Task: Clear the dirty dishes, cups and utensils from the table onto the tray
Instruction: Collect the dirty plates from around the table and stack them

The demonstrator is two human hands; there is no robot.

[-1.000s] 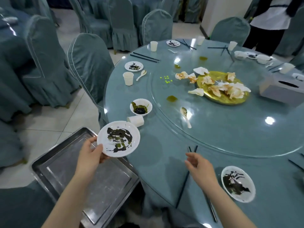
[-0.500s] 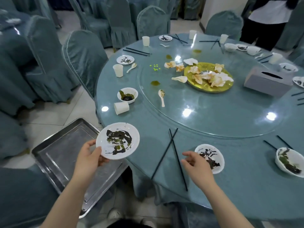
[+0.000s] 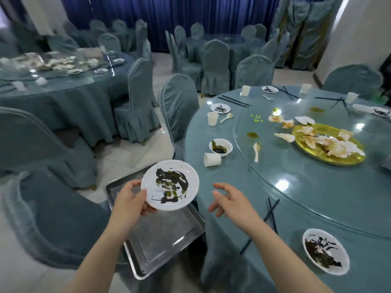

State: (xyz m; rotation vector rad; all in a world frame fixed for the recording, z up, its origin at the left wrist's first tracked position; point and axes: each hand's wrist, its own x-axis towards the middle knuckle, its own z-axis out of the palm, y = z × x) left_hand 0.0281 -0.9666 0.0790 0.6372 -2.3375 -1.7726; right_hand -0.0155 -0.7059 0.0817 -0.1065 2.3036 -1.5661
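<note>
Blue chairs and round tables fill this big room, and the nearest worktop (image 3: pixel 296 197) is messy with leftovers. Someone stands at its edge. Their left hand (image 3: pixel 132 199) pinches the rim of a dirty white plate (image 3: pixel 170 185), thumb on top and fingers under, so the dark sauce stays flat and does not drip. The plate hangs right above the metal tray (image 3: pixel 160 233), which sits low beside the worktop, close enough to fill without walking. I think the plate goes down there next. Their right hand (image 3: pixel 230 200) holds nothing; its grip is spread, fingers loose, over the worktop's edge. Crossed chopsticks (image 3: pixel 271 210) and another dirty plate (image 3: pixel 325 253) lie near it, probably waiting their turn.
</note>
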